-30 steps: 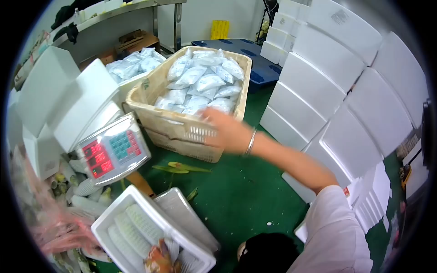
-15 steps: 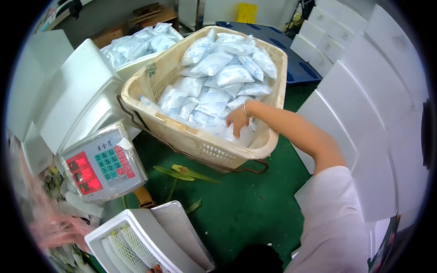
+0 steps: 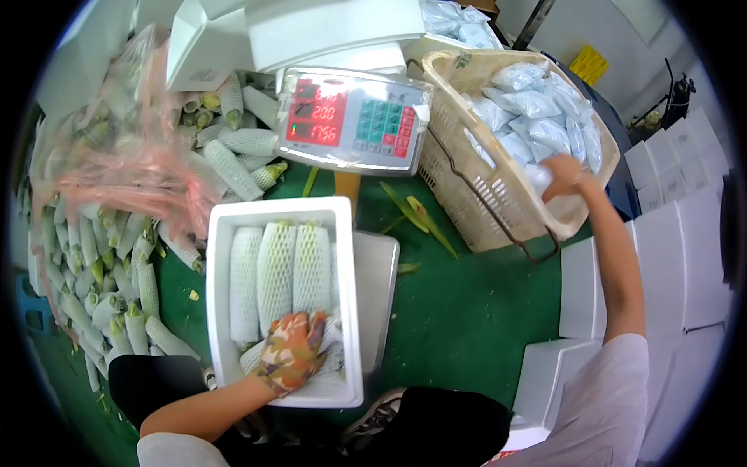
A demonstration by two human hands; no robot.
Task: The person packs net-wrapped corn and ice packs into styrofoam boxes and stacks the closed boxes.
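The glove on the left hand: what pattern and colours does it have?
The glove has a camouflage-like pattern of orange, green and pale patches, best seen in the head view.

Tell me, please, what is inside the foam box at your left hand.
The box holds net-wrapped produce, side by side. The gloved left hand covers part of the near end; what lies beneath the hand and under the produce is hidden.
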